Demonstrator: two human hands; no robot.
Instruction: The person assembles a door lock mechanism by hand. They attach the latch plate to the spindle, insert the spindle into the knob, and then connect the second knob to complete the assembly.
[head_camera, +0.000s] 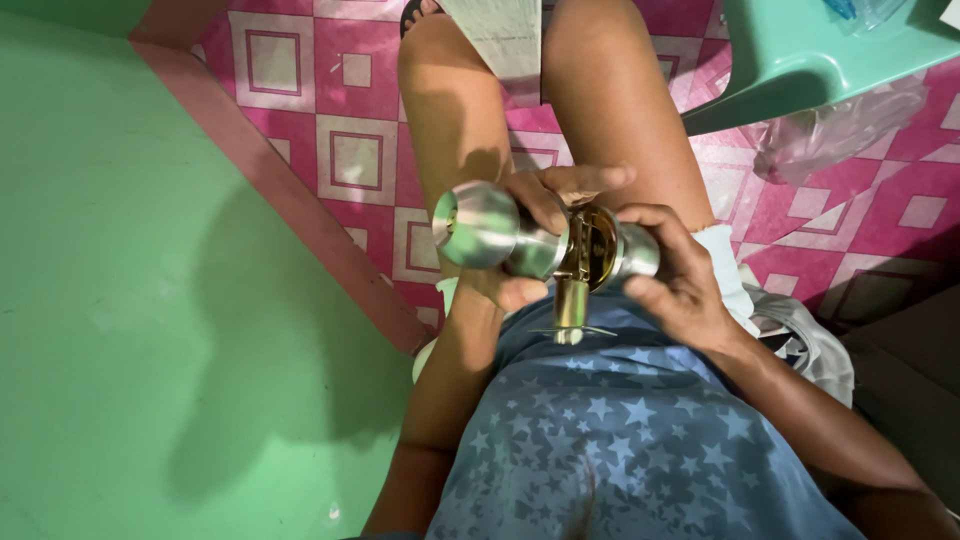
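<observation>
Here the left hand (530, 235) was curled tight round the silver door knob (480, 225), while the right hand (680, 280) pinched the knob assembly's smaller right end (638, 250), fingers narrow.

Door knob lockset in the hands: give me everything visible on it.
The brushed silver metal door knob lockset lies roughly level above the person's lap. Its large round knob points left, with a small opening in its face. A smaller silver knob sits at the right. Between them a brass-coloured core is exposed, and a brass latch bolt hangs down. The left hand wraps the big knob's neck; the right hand has its grip on the small knob.
</observation>
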